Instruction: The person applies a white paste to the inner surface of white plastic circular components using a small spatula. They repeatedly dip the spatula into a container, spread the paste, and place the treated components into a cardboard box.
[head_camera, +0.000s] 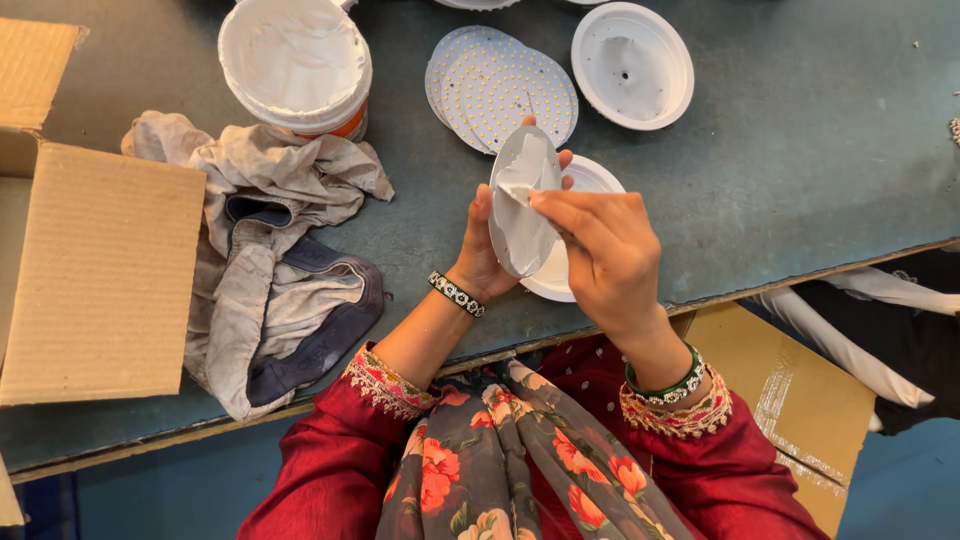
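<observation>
Apparently midway through coating, the round metal disc (522, 205) was held upright on edge above the near part of the grey-blue table (800, 160), the left hand (485, 250) gripping it from behind with fingers curled round its rim. The right hand (600, 250) pinched a small white dab (517, 190) against the disc's face, where white paste already covered much of the surface, though the spread looked uneven and unfinished. Directly below lay a white round housing (585, 180), partly hidden by both hands. Farther off sat a stack of LED boards (500, 80) and another white housing (632, 65). To the far left stood an open tub of white paste (295, 65), with a crumpled rag (270, 260) beside it and a cardboard box (95, 270) at the left edge.
</observation>
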